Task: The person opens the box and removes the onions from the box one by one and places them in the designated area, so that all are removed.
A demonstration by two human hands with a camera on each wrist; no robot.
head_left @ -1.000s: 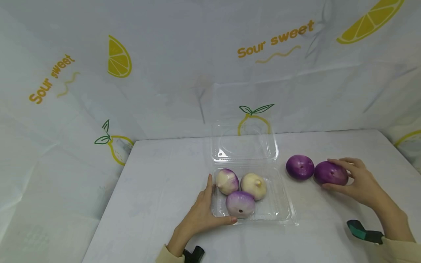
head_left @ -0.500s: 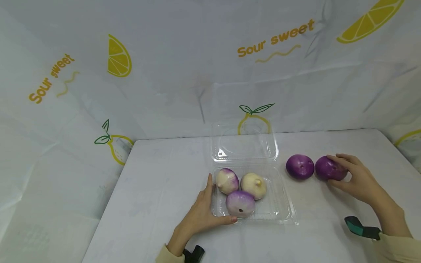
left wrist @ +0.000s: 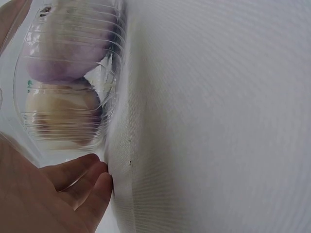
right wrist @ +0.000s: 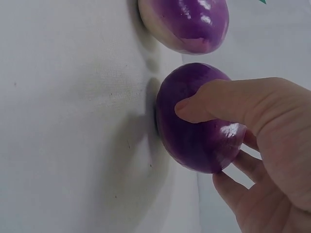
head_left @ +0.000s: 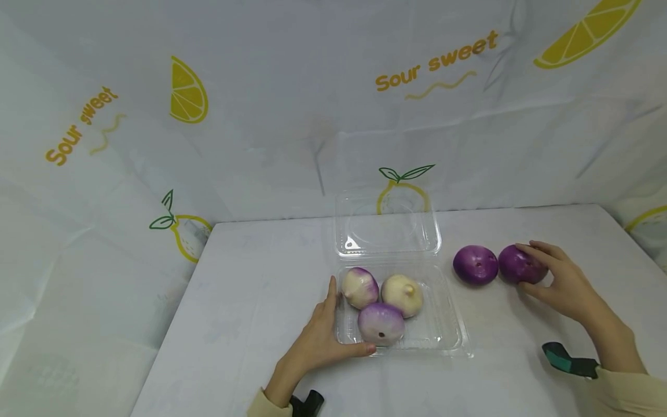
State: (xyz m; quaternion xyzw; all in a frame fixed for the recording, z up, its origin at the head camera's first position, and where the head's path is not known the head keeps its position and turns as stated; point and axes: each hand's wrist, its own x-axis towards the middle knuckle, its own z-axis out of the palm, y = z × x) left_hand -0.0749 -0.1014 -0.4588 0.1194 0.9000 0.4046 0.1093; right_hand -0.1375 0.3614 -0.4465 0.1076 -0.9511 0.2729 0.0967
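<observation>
My right hand (head_left: pixel 560 284) holds a purple turnip (head_left: pixel 521 265), thumb on the near side and fingers over the far side. In the right wrist view the thumb lies across this purple turnip (right wrist: pixel 194 141), which sits on or just over the cloth. Close on its left rests a second purple turnip (head_left: pixel 475 265), pale underneath. My left hand (head_left: pixel 323 333) braces the front left corner of a clear plastic clamshell box (head_left: pixel 435 330), thumb along the front edge, fingers along the left side. Inside sit a purple-white turnip (head_left: pixel 359 288), a cream turnip (head_left: pixel 402 296) and a pale purple turnip (head_left: pixel 381 324).
The box's clear lid (head_left: pixel 388 229) stands raised at the back, against the printed backdrop (head_left: pixel 271 116). A white cloth (head_left: pixel 250 278) covers the table. Room shows in the right part of the box, and bare cloth lies left of the left hand.
My right hand has shifted slightly back and left, and the turnip in its grip has moved slightly back. The left hand, the box and the other turnips stay put.
</observation>
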